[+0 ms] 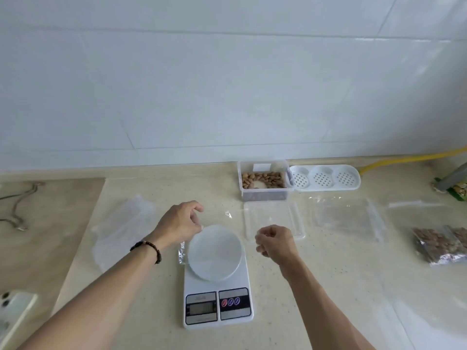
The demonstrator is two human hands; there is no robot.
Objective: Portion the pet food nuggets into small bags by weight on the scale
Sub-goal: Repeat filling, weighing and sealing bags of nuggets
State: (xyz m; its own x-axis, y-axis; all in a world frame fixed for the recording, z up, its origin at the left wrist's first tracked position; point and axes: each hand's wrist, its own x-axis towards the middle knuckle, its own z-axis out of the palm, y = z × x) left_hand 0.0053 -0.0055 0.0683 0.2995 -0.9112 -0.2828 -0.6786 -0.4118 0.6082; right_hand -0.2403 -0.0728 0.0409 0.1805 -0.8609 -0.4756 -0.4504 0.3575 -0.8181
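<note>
While scale (217, 284) text is too blurred to read, left hand (180, 221) & right hand (274, 240) hover loosely curled, holding nothing.

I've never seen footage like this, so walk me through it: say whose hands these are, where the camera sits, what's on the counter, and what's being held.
No machine here: a person's bare hands, filmed by one camera on their head looking down. The left hand and right hand hover beside a white kitchen scale, its platform bare. Their fingers are loosely curled; whether they hold anything, I cannot tell. Behind stands an open tub of nuggets, its lid flat before it. Empty clear bags and filled bags lie to the right.
</note>
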